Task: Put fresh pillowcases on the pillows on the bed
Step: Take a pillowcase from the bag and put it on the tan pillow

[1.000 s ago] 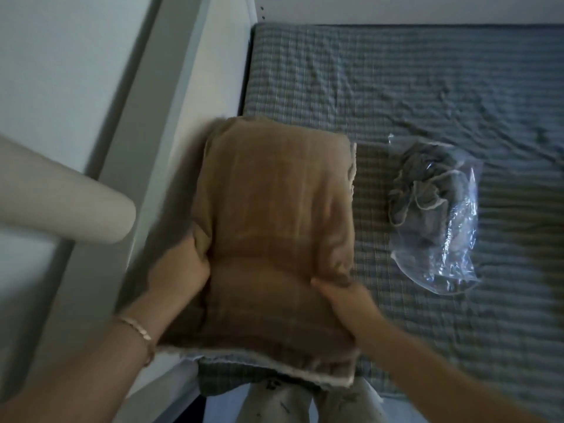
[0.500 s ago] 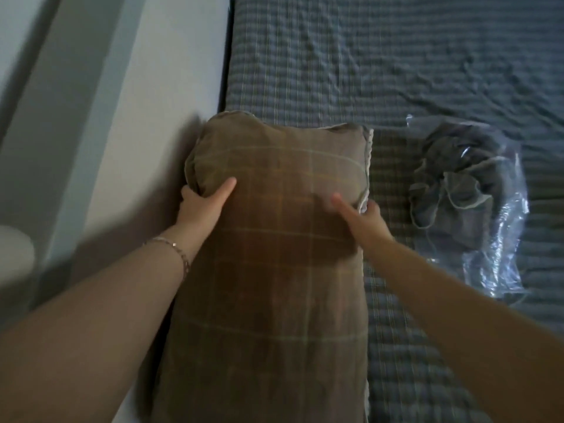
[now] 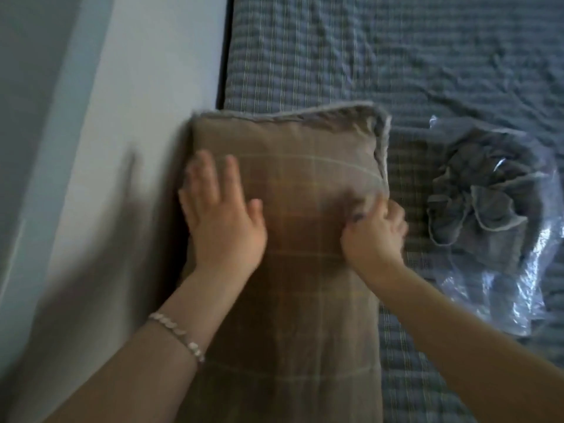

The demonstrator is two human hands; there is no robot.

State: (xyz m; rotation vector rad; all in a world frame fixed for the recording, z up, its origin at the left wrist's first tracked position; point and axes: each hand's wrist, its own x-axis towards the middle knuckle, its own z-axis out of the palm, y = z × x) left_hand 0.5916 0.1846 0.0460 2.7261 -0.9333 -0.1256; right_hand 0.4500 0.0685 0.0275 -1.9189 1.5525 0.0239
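Observation:
A pillow in a brown checked pillowcase (image 3: 305, 270) lies lengthwise on the bed, its left side against the headboard. My left hand (image 3: 224, 221) rests flat on the pillow's upper left part, fingers spread. My right hand (image 3: 375, 236) is curled at the pillow's right edge, pinching the brown fabric there. A clear plastic bag (image 3: 503, 270) holding a bunched grey pillowcase (image 3: 476, 206) lies on the sheet to the right of the pillow.
The bed carries a grey-blue checked sheet (image 3: 366, 56) with wrinkles. A pale headboard panel (image 3: 146, 148) runs along the left side, with a wall behind it. A bracelet (image 3: 180, 334) sits on my left wrist.
The view has moved closer to the pillow. My left hand went from gripping the pillow's left edge to lying flat on top. My right hand curled onto the right edge.

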